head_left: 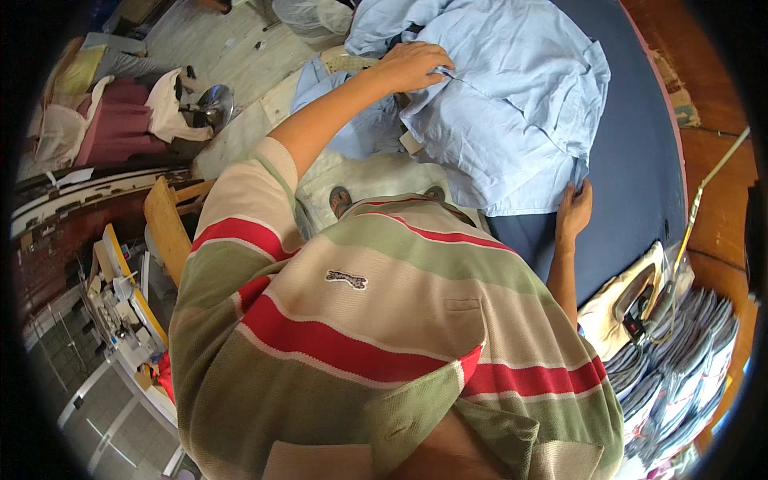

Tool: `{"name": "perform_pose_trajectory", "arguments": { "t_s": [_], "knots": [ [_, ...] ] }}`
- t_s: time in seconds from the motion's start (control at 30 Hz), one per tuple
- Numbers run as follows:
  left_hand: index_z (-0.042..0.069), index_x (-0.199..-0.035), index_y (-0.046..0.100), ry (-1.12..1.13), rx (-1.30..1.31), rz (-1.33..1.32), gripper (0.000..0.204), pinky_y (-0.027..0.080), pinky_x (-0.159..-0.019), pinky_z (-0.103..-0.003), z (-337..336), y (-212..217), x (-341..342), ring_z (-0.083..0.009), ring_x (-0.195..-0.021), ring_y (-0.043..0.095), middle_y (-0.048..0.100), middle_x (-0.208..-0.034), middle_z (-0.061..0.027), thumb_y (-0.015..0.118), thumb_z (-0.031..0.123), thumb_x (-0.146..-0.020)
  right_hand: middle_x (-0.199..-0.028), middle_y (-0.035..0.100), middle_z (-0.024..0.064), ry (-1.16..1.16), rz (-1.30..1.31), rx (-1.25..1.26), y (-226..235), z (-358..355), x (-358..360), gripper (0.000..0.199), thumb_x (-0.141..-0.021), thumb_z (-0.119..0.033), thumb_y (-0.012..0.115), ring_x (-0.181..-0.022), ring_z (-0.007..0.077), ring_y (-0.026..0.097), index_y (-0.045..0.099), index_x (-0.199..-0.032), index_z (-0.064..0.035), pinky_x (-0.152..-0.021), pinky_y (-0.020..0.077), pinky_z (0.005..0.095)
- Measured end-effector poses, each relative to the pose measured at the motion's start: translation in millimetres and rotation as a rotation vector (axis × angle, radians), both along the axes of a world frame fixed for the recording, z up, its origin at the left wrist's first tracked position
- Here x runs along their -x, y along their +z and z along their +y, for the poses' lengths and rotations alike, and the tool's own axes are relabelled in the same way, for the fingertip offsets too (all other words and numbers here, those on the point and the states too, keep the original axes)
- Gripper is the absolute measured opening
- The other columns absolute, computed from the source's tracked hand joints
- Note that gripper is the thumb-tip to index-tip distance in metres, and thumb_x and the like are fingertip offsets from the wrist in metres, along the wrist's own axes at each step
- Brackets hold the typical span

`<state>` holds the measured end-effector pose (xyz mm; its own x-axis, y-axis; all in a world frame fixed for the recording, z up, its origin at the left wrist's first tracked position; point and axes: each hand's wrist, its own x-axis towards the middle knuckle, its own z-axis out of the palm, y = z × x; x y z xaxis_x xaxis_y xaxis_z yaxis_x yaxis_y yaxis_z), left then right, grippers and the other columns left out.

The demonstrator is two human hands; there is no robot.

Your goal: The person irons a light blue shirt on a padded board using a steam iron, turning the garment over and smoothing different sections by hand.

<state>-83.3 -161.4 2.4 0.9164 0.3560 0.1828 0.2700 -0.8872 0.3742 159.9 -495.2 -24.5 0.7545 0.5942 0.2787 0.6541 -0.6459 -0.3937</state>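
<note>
A light blue shirt (512, 104) is spread over the dark blue padded table (640, 152), and part of it hangs past the near left edge. At the garment's left side, my left hand (414, 66) pinches the cloth between thumb and fingers. My right hand (574, 210) is closed on the near right corner of the shirt, by the hem. Creases run through the fabric between my hands. An iron (636, 298) rests on a beige pad to the right of my right arm.
A thick stack of folded grey-blue garments (680, 368) lies beyond the iron. The iron's yellowish cord (708, 176) rises at right. Left are a wooden chair (168, 228), a sewing machine (124, 308) and a maroon cloth (120, 124). A plastic bag (316, 18) lies on the floor.
</note>
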Motion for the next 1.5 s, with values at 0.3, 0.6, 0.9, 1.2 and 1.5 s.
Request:
{"name": "perform_pose_trajectory", "arguments": {
  "t_s": [0.3, 0.6, 0.9, 1.2, 1.5],
  "knots": [
    [0.002, -0.111, 0.048, 1.049, 0.532, -0.672, 0.033, 0.041, -0.084, -0.038, -75, -124, 117, -0.0283, -0.097, 0.054, 0.053, -0.108, -0.0161, 0.057, 0.014, -0.082, -0.11, 0.055, 0.0149, 0.631, 0.416, -0.359, 84, 53, 103, 0.037, -0.079, -0.012, 0.059, -0.103, 0.0243, 0.052, 0.051, -0.113, -0.0003, -0.09, 0.0386, 0.0354],
    [0.007, -0.139, 0.013, 1.565, 1.126, -0.37, 0.083, 0.044, -0.085, -0.035, -38, -282, 259, -0.0314, -0.11, 0.049, 0.039, -0.129, -0.0236, 0.064, 0.013, -0.074, -0.136, 0.038, 0.0097, 0.656, 1.42, 0.247, -110, 205, 234, 0.067, -0.075, -0.016, 0.068, -0.116, 0.0259, 0.044, 0.035, -0.133, -0.0088, -0.09, 0.0417, 0.0347],
    [0.006, -0.128, 0.035, 1.024, 1.66, -0.355, 0.072, 0.038, -0.091, -0.036, 31, -394, 315, -0.0226, -0.109, 0.045, 0.048, -0.12, -0.0123, 0.071, 0.011, -0.066, -0.14, 0.026, 0.0211, 0.51, 0.397, 0.542, -281, 421, 262, 0.08, -0.065, -0.035, 0.074, -0.129, 0.0398, 0.022, 0.036, -0.13, -0.0084, -0.103, 0.0225, 0.0514],
    [0.001, -0.116, 0.052, 1.171, 1.299, -0.504, 0.047, 0.042, -0.084, -0.032, 21, -352, 269, -0.0221, -0.097, 0.056, 0.06, -0.106, -0.0101, 0.066, 0.022, -0.077, -0.114, 0.053, 0.0145, 0.572, 0.807, 0.398, -290, 401, 300, 0.027, -0.076, -0.012, 0.057, -0.105, 0.0241, 0.05, 0.055, -0.102, -0.0028, -0.088, 0.0392, 0.0323],
    [-0.004, -0.119, 0.044, 0.806, 0.8, -0.939, 0.051, 0.042, -0.087, -0.032, 108, -197, 197, -0.023, -0.1, 0.053, 0.054, -0.11, -0.0135, 0.059, 0.026, -0.081, -0.081, 0.061, 0.008, 0.419, 0.769, -0.256, -180, 476, 232, 0.017, -0.069, -0.008, 0.061, -0.074, 0.0162, 0.053, 0.06, -0.083, 0.0013, -0.073, 0.0407, 0.0261]
  ]
}}
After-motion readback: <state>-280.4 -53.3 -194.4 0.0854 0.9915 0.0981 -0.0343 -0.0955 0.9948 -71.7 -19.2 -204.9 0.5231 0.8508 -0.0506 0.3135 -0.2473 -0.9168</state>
